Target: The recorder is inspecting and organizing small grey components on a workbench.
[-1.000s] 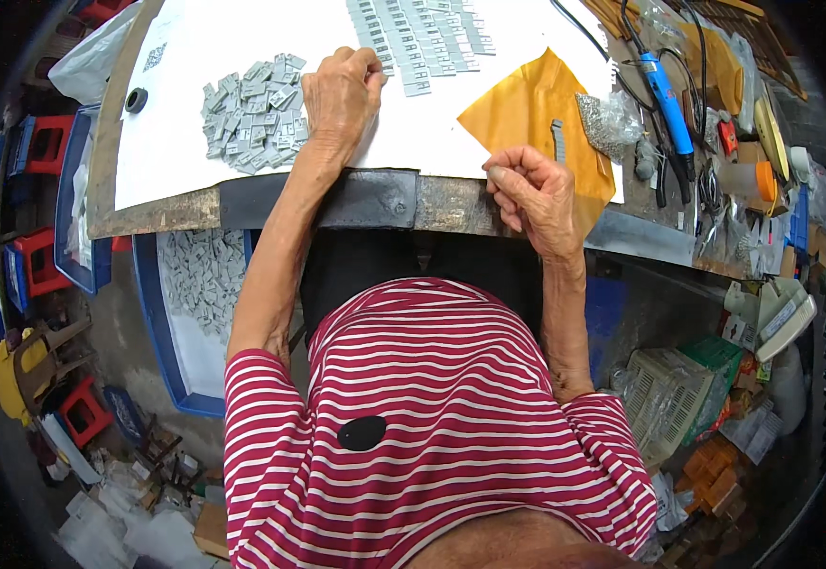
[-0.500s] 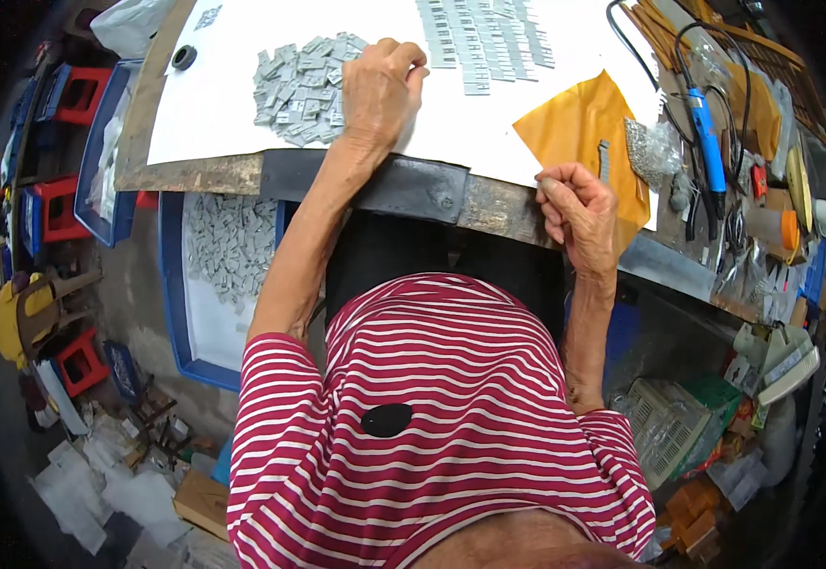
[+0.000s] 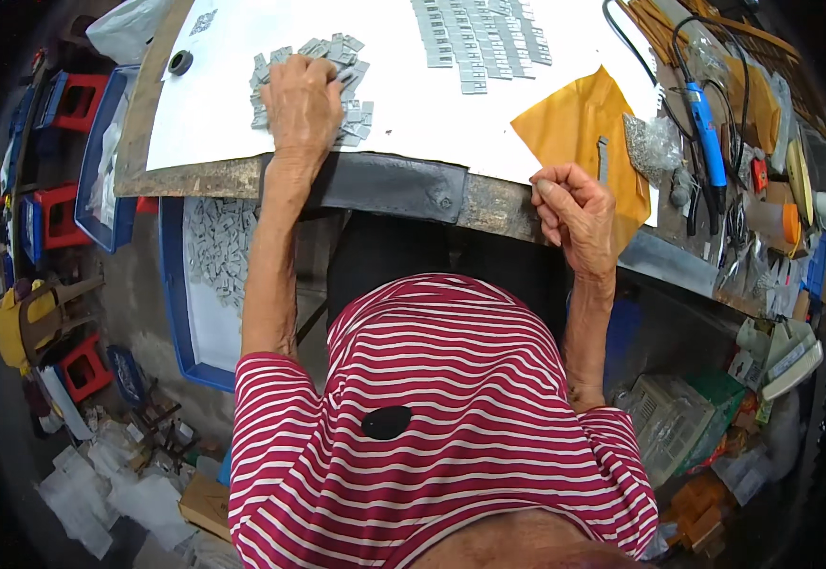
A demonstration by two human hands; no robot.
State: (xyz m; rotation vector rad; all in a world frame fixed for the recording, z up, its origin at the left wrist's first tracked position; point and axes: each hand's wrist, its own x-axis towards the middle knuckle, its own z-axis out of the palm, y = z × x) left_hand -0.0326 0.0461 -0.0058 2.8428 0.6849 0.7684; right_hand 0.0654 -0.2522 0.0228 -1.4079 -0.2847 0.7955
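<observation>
Where the pile of grey pieces (image 3: 357,116) lies in the upper left of the frame, the left hand (image 3: 302,109) covers its middle, fingers bent down among the pieces; whether they pinch one, I cannot tell. Pieces show around the hand on both sides and beyond its knuckles. The right hand (image 3: 579,209), right of centre, has its thumb drawn close to the curled index finger; whether something small sits between them is not clear.

Long axes in the pile point every which way, whereas the columns of grey pieces (image 3: 481,43) at the top centre run down the frame, leaning slightly right. A grey strip (image 3: 603,159) on the orange sheet (image 3: 569,114) stands nearly upright in the frame.

White paper (image 3: 399,100) stretches between pile and columns. The worn table edge (image 3: 506,207) passes just below the pile and beneath the right hand's fingers.
</observation>
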